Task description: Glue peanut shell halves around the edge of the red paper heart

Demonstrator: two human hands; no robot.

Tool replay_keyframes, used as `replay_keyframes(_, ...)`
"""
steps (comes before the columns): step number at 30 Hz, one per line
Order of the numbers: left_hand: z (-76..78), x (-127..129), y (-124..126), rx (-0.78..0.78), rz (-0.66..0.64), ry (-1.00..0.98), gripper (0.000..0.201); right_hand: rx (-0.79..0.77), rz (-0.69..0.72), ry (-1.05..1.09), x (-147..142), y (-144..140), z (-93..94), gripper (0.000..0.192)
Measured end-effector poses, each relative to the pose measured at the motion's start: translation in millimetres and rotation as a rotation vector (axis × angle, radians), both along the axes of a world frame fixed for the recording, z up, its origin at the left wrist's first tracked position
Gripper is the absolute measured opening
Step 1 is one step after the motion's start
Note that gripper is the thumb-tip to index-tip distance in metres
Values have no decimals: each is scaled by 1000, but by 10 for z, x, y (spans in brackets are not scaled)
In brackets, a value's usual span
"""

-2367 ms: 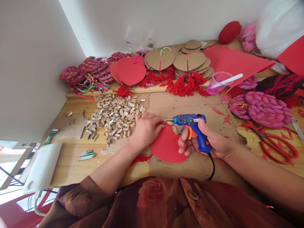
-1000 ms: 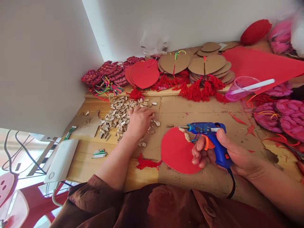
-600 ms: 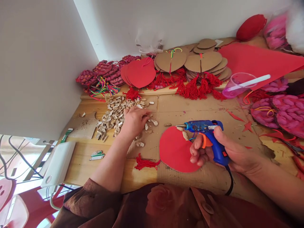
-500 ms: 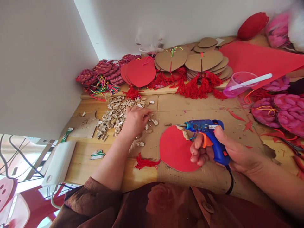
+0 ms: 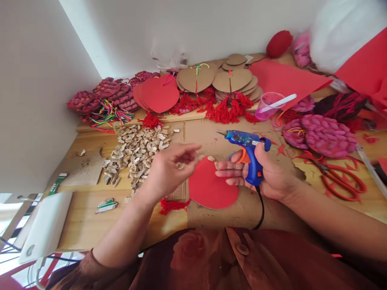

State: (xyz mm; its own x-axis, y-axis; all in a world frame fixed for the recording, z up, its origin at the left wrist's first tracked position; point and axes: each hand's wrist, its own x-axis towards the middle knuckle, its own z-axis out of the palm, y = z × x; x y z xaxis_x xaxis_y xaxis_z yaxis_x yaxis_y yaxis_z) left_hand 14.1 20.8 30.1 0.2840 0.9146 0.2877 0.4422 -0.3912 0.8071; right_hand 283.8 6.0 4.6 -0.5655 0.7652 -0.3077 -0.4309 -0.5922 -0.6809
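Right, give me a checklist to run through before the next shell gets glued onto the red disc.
1. Glue gun gripped in the right hand: ok.
2. Nozzle aimed at the red disc: not ok, it points left and up, above the disc.
3. Shell held in the left hand: cannot tell, the fingertips are blurred.
4. Bare red space left on the disc: ok, only its top edge carries shells.
5. Shell pile close to the left hand: ok.
6. Cord off the disc: ok, it hangs down on the right.
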Motion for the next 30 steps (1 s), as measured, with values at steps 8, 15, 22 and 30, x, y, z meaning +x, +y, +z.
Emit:
replay_keyframes(8, -30, 297, -314, 213, -155, 250, 22, 63, 121, -24, -53, -214, 93, 57)
replay_keyframes(15, 52, 276, -301, 299, -160, 235, 23, 86, 39, 50, -81, -225, 277, 52)
replay_keyframes(22, 203, 297, -161, -168, -67, -291, 17, 323, -65, -77, -26, -200, 544, 49)
replay_keyframes(30, 138, 271, -47, -839, -58, -1001, 32, 812, -632, -590, 125, -173, 607, 38)
